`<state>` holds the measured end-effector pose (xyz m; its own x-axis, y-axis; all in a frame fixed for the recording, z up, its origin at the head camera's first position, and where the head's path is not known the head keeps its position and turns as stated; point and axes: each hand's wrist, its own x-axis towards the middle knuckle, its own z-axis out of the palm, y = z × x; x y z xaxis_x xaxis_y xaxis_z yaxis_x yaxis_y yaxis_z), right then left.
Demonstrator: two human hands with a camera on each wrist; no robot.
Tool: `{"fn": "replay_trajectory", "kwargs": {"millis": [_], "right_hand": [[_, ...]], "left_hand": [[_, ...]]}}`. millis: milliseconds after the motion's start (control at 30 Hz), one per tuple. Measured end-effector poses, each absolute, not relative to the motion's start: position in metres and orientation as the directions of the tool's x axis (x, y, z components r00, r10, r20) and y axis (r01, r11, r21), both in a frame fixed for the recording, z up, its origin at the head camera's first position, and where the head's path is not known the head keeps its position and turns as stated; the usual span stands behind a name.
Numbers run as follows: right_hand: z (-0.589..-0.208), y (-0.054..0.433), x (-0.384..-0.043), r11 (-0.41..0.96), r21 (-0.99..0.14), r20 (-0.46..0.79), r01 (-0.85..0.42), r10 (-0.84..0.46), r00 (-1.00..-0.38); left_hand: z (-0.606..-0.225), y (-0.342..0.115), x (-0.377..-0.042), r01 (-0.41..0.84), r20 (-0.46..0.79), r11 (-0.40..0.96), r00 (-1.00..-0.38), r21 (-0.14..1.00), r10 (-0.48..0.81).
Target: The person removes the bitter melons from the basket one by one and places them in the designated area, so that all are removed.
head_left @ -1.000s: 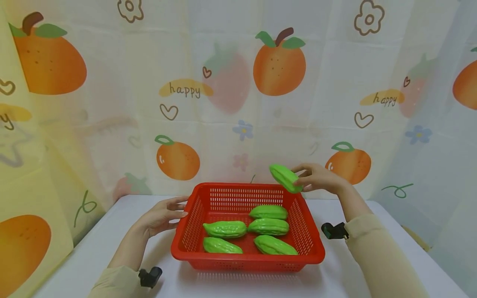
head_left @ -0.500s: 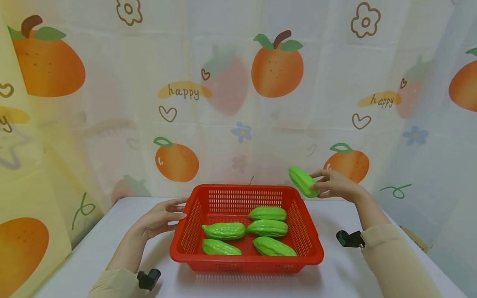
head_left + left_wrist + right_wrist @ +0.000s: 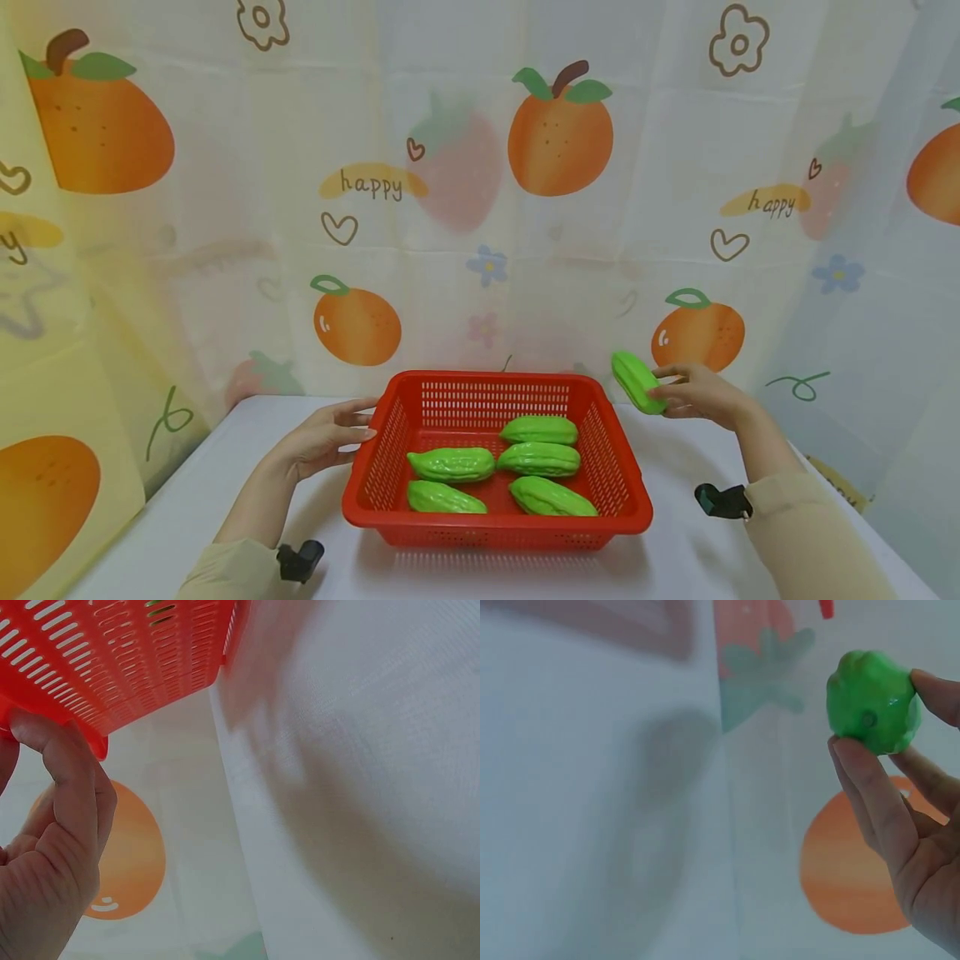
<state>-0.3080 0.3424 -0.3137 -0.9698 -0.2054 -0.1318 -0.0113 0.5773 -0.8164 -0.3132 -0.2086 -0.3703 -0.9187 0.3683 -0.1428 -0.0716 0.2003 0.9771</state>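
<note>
My right hand [image 3: 697, 393] pinches a bright green bitter melon [image 3: 636, 382] between thumb and fingers, in the air just right of the red plastic basket [image 3: 498, 520]. The right wrist view shows the melon end-on, its ridged green tip [image 3: 870, 705] between the thumb and fingertips. At the basket's left side, my left hand [image 3: 324, 437] grips the rim. From the left wrist camera, its bent fingers [image 3: 71, 776] meet the red rim beneath the slotted wall [image 3: 142, 652]. Several more bitter melons lie inside, including a pointed one [image 3: 452, 464] and one at the front right [image 3: 552, 496].
A white table [image 3: 675, 550] carries the basket. Behind it hangs a pale curtain [image 3: 465, 275] printed with oranges. Each sleeve has a small black camera, one at the left wrist [image 3: 300, 562] and one at the right [image 3: 722, 501].
My right hand has carried the bitter melon rightward from above the basket's back right corner to outside it, and slightly lower. My left hand and the basket stay in place.
</note>
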Motion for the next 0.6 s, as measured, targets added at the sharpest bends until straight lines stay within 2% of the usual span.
{"fn": "replay_trajectory", "kwargs": {"millis": [600], "right_hand": [[-0.366,0.369,-0.302,0.554,-0.818,-0.227,0.152,-0.068,-0.972]], "left_hand": [[-0.371,-0.209,-0.313,-0.073,-0.139,0.188,-0.919,0.979,0.368]]}}
